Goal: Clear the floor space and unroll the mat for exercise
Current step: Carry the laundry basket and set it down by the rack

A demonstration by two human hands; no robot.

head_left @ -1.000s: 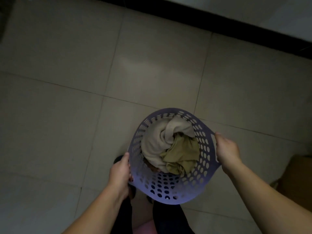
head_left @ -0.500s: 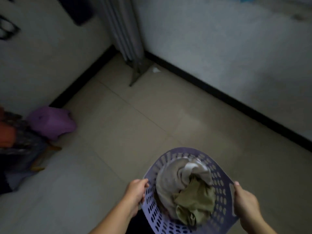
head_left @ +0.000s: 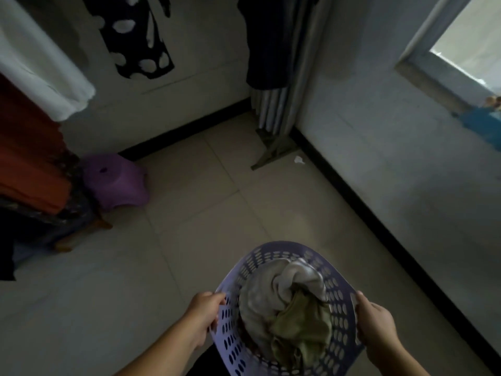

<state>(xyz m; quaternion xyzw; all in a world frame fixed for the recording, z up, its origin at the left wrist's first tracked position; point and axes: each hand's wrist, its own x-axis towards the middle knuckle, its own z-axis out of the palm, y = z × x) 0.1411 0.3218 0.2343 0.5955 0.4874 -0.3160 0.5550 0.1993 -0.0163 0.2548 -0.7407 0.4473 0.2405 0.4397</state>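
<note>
above the tiles, both hands (head_left: 202, 317) (head_left: 375, 333) still clasp the basket (head_left: 340, 308) rim; stool (head_left: 116, 183) now nearer.

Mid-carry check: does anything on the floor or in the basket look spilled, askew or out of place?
One thing: a small white scrap lies loose on the tiled floor by the black baseboard, near the grey metal rack foot. The perforated lilac plastic laundry basket is held by left hand and right hand; its clothes are inside.
</note>
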